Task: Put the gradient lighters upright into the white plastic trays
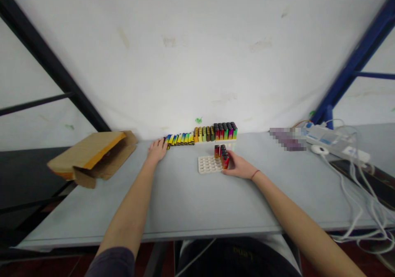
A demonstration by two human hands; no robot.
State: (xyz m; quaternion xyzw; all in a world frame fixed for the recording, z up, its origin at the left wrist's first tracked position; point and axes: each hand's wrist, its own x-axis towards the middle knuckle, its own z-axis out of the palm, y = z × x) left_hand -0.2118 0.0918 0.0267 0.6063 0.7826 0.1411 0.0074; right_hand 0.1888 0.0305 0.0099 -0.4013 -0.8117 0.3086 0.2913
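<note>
A white tray [208, 165] with round holes lies on the grey table [191, 203], with a few red and black lighters [219, 150] standing in its right end. My right hand [237, 165] rests beside the tray with its fingers closed on a red lighter [225, 161] at the tray's right corner. My left hand [156, 150] lies flat with fingers stretched out, touching the left end of a row of lying multicoloured lighters [180, 139]. Behind the tray stand several upright lighters [216, 132] along the wall.
An open cardboard box [92, 157] lies tipped at the table's left end. A white power strip [331, 140] with loose white cables [358, 195] sits at the right. A white wall rises right behind the table; a blue frame post [354, 63] stands at the right.
</note>
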